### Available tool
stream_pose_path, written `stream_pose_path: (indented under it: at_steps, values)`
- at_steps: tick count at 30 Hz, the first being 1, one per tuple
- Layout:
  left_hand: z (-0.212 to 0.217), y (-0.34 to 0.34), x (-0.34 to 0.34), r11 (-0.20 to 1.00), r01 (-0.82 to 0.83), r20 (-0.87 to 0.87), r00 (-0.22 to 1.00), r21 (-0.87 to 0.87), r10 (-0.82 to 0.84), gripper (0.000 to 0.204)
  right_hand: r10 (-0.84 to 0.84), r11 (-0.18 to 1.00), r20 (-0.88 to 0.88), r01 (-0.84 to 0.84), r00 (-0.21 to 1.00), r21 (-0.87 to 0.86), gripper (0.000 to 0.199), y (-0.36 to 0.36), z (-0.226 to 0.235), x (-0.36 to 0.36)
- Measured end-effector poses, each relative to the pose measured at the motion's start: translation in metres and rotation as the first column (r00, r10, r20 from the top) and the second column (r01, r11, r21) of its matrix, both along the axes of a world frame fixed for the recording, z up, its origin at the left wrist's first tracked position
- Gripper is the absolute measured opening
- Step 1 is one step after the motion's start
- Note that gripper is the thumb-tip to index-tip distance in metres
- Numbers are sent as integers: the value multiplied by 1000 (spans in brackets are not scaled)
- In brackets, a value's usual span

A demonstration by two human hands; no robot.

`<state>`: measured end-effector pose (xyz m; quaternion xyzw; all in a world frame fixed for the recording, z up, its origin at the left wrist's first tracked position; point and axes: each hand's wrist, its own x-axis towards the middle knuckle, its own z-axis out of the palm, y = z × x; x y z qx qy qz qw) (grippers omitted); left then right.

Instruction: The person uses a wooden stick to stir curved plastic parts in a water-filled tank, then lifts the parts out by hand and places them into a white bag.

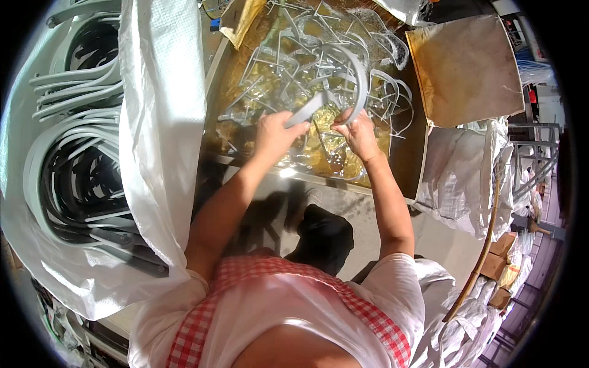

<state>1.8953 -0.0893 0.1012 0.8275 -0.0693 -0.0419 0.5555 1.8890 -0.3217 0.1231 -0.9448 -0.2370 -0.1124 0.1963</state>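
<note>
The curved strip (362, 86) between the left hand (274, 136) and the right hand (358, 131) is pale grey, while the tangled strips (314, 81) beyond both hands look shinier and more silvery, set in yellow-brown water (242, 138) with golden patches near the right hand. Left of the left hand, the sack (162, 92) is white and the stacked strips (76, 92) inside it light grey. Right of the right hand, the board (466, 73) is tan with brownish stains. Below both hands, the apron (190, 325) has red-and-white checks and the shirt (399, 288) is plain white

The left grip (276, 131) partly hides a grey strip (310, 108).
</note>
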Motion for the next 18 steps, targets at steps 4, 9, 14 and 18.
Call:
stream_pose_path:
  at_steps: [4,9,14,18]
  values:
    - [-10,19,25,795,-485,-465,834,-363,297,23,-316,708,-276,419,908,568,19,-1,-17,4]
    - [5,19,25,718,-371,-492,869,-589,45,30,-1,1000,-60,-1,998,-24,22,21,-11,-6]
    - [18,15,12,424,-309,-486,769,-851,-415,30,288,913,-307,-357,907,-199,34,64,-22,-11]
    - [20,36,22,483,-279,-402,900,-830,-171,27,-98,991,-69,104,993,88,45,63,-24,6]
